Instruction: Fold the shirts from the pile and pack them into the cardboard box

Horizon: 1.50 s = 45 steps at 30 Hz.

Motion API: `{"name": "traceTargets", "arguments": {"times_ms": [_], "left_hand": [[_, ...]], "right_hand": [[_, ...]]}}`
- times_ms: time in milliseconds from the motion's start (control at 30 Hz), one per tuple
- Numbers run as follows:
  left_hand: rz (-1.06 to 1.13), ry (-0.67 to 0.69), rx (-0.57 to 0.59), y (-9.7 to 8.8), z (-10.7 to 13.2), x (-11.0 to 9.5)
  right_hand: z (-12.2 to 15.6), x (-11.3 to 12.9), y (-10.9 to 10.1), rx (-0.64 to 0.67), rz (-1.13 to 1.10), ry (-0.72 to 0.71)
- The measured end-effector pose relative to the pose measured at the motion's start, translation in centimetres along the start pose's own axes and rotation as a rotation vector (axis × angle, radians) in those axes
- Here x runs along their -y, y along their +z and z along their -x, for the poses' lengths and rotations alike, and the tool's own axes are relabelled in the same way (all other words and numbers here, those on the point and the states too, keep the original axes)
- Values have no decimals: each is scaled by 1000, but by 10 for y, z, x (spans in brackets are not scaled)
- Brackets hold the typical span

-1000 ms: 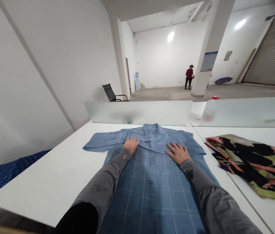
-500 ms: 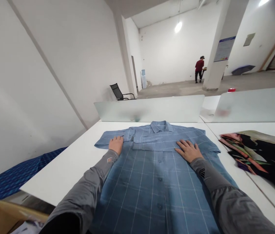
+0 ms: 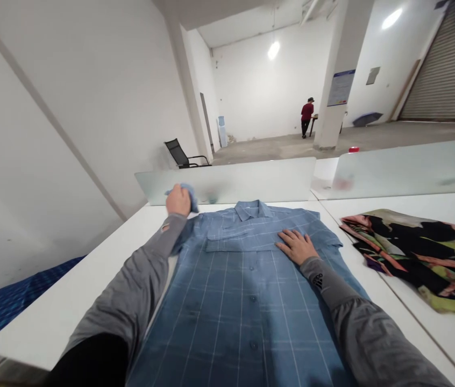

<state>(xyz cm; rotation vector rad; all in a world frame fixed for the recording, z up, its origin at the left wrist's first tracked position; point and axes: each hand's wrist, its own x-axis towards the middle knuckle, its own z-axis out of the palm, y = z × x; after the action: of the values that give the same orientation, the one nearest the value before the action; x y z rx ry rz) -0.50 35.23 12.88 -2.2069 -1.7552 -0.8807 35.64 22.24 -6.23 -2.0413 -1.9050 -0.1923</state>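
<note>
The left hand (image 3: 178, 200) and right hand (image 3: 298, 246) are bare beyond long grey sleeves. The left sleeve (image 3: 134, 279), toward eight o'clock, has a small pale mark or opening near its cuff and meets black cloth (image 3: 94, 360) lower down. The right sleeve (image 3: 367, 322), toward four o'clock, carries a black slanted-bar logo (image 3: 318, 280) above loose wrinkles.

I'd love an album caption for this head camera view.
Left hand holding a sleeve up, right hand resting flat on a blue checked shirt spread across a white table.
</note>
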Motion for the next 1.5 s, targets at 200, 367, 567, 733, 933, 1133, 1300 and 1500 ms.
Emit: {"name": "traceTargets", "arguments": {"times_ms": [200, 367, 567, 733, 933, 1133, 1300, 1500], "left_hand": [[349, 394, 92, 11, 16, -109], [432, 344, 32, 40, 61, -62], [4, 178, 249, 93, 97, 24], [-63, 138, 460, 129, 128, 34], [-77, 133, 521, 127, 125, 35], [-63, 138, 526, 125, 125, 37], [-22, 136, 569, 118, 122, 42], [53, 329, 515, 96, 117, 50]], "right_hand": [[-7, -23, -6, -173, -499, 189], [-8, -30, -10, -322, -750, 376], [-9, -27, -5, -279, -662, 225], [-7, -23, -11, -236, -479, 232], [-10, -23, -12, -305, -414, 246], [3, -29, -38, -594, -118, 299], [14, -36, -52, -492, 244, 326], [6, -32, -42, -295, 211, 125]]}}
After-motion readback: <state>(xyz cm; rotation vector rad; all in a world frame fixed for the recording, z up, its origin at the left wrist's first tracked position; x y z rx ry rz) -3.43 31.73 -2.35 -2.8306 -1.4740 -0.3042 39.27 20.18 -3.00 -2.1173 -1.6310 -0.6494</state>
